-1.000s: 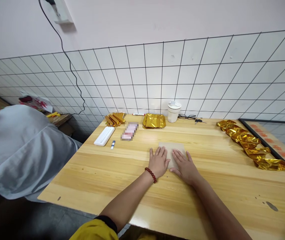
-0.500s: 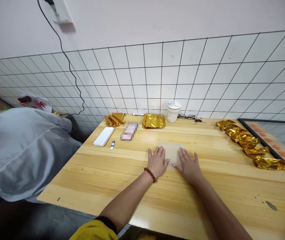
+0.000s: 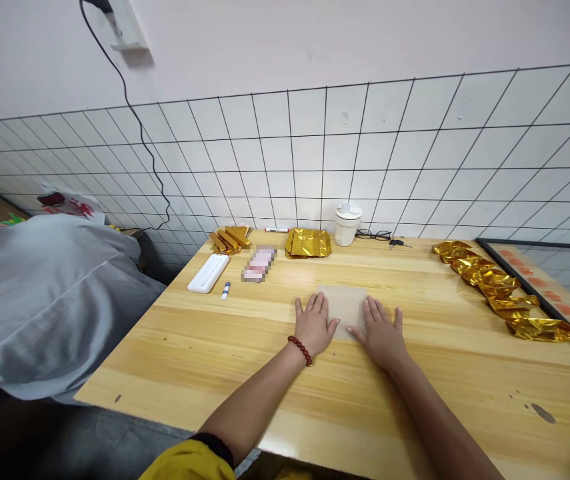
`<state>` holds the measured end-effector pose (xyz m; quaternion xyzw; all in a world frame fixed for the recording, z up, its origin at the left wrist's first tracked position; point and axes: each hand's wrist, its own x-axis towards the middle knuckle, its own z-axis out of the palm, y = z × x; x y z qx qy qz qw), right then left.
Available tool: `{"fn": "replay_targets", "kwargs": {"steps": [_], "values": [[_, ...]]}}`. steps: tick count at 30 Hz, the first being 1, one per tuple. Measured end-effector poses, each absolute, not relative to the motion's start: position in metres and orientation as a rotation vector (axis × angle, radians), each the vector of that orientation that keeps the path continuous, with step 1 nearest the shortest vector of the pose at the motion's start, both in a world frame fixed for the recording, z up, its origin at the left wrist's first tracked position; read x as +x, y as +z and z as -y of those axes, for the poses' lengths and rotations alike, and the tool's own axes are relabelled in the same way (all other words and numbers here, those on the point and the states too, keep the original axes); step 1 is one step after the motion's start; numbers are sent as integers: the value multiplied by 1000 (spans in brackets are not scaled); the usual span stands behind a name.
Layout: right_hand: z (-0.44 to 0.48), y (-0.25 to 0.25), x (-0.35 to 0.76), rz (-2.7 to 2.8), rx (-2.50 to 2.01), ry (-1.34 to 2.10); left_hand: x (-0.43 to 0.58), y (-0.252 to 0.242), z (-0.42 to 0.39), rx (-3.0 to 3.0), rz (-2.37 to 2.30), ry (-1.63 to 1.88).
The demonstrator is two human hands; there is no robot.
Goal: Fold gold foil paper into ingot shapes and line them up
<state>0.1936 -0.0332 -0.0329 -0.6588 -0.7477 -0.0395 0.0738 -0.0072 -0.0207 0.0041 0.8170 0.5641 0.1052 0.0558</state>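
On the table [image 3: 185, 360], the paper [image 3: 346, 308] lies flat; its long axis I cannot tell. The left hand [image 3: 313, 325] rests at its left edge, the right hand [image 3: 381, 335] at its right, equally near, both flat, gripping nothing.

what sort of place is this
Probably a small indoor workspace, perhaps for handcraft, though a room in a home or shop is possible: a wooden table stands by a white wall with a tile pattern, with gold foil pieces on it.
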Motion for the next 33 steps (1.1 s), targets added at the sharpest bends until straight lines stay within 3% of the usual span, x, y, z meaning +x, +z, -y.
{"fn": "replay_targets", "kwargs": {"steps": [7,16,33], "values": [[32,-34,197,2209,-1939,-147,-6,8,21,2418,-1760,334],[31,-22,200,2599,-1214,-52,-10,8,21,2720,-1115,305],[31,-24,195,2616,-1273,34,-12,2,20,2705,-1166,242]]}}
